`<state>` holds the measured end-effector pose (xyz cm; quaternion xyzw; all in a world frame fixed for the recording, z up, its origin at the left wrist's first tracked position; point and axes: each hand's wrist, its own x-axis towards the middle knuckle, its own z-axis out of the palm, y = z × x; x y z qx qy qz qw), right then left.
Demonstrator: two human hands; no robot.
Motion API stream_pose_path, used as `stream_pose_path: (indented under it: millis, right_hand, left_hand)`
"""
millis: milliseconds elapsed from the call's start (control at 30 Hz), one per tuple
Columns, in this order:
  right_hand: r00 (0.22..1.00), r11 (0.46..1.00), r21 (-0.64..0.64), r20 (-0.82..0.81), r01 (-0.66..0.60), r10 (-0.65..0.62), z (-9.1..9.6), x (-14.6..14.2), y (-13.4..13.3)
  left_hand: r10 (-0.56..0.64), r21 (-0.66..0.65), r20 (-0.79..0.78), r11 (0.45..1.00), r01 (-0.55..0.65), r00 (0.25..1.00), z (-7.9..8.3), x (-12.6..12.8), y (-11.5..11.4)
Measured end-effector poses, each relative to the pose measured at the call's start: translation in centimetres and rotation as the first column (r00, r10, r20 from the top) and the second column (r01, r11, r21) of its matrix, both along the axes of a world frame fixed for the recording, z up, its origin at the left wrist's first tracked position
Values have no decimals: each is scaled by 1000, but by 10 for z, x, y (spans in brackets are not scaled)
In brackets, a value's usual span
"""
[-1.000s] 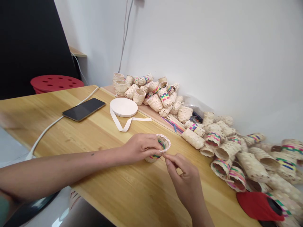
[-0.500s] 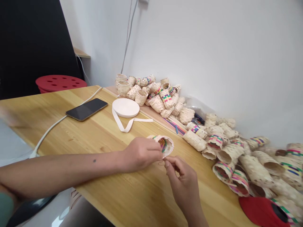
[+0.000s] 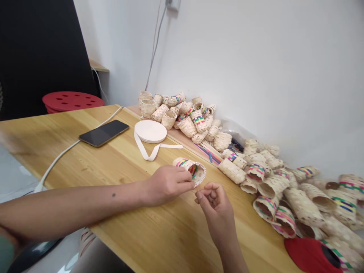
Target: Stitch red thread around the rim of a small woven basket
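Note:
My left hand (image 3: 166, 184) grips a small woven straw basket (image 3: 190, 170) with coloured bands, tipped on its side with its mouth facing right, just above the wooden table (image 3: 119, 167). My right hand (image 3: 212, 203) hovers close beside the basket's rim with its fingers curled and pinched together; whatever is between them is too small to make out. A white trim runs round the basket's rim.
A long heap of similar small woven baskets (image 3: 256, 163) lines the wall on the right. A roll of white tape (image 3: 150, 131) with a loose tail, a black phone (image 3: 104, 133) on a white cable, coloured strips (image 3: 209, 151) and a red stool (image 3: 72, 101) are nearby.
The basket has been turned further onto its side in my left hand. My right hand has drawn slightly back from the rim, fingers still pinched.

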<state>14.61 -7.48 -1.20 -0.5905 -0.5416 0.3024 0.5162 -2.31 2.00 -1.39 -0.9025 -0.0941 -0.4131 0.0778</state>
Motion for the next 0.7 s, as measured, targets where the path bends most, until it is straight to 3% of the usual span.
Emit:
stream_pose_path:
  millis: [267,400,500,567,700]
  right_hand:
    - [988,998,56,154,-15,6,7,8,-1]
    - [912,970,222,370,99,-178,14,14,-2]
    - [834,944,330,524,-13,-172,16,11,-3]
    - [811,941,327,573,-89,-122,15,9,-2]
    - [779,956,276,620,-103,-95,11,5,-1]
  left_hand:
    - [-16,-4,77,1000,17,997,2,2,-3]
    - [-36,-9,107,999,38,994,6,-1,0]
    - [-46,10,46,999,46,998,4,0,0]
    - [-60,13,-17,998,60,998,1,1,-1]
    - [-80,18,-103,996,82,991,-4,4,-4]
